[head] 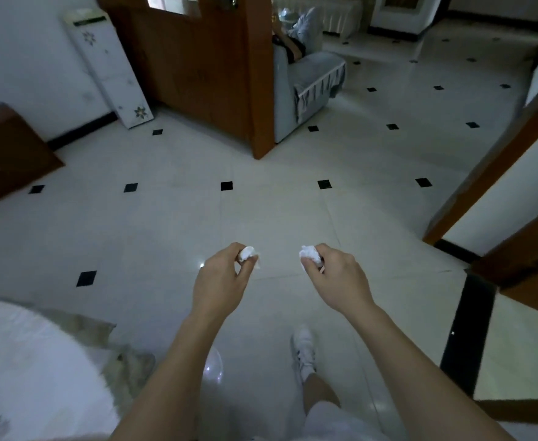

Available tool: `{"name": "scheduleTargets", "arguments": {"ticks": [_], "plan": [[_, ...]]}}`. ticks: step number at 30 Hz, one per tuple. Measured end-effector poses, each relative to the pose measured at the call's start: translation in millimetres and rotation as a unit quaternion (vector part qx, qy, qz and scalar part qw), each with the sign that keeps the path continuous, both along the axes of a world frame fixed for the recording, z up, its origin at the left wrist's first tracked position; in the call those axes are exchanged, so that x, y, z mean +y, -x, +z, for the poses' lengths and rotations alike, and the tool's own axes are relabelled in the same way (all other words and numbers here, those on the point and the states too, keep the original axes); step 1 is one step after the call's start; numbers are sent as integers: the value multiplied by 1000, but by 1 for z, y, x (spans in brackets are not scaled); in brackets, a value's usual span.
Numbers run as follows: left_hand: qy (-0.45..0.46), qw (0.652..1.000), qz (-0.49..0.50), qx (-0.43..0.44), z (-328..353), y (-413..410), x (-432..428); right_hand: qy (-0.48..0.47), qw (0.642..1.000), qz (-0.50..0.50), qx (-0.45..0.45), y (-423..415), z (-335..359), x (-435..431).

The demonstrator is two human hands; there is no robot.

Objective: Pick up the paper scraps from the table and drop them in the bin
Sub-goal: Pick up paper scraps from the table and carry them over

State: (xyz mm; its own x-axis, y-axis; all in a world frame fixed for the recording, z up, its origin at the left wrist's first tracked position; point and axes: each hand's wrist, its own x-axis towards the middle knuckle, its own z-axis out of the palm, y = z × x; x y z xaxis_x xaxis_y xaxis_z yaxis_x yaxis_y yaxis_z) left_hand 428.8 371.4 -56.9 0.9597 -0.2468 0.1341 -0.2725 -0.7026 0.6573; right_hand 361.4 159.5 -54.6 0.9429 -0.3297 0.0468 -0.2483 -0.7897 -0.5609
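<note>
Left hand, right hand pinch balled scraps.

Left hand pinching scrap, right hand gripping wad

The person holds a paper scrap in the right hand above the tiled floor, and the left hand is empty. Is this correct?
Not quite: the left hand is not empty. The head view shows it pinching a white scrap, while the right hand grips a crumpled scrap, both above the tiled floor.
</note>
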Motion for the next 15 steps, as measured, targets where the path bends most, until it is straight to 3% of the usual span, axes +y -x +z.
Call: {"name": "scheduleTargets", "arguments": {"ticks": [8,15], "plan": [[-21,988,153,10,13,-106,24,-17,986,164,-19,-185,-1,16],[-9,933,359,6,29,-124,75,-19,925,378,-11,-283,11,98]]}}
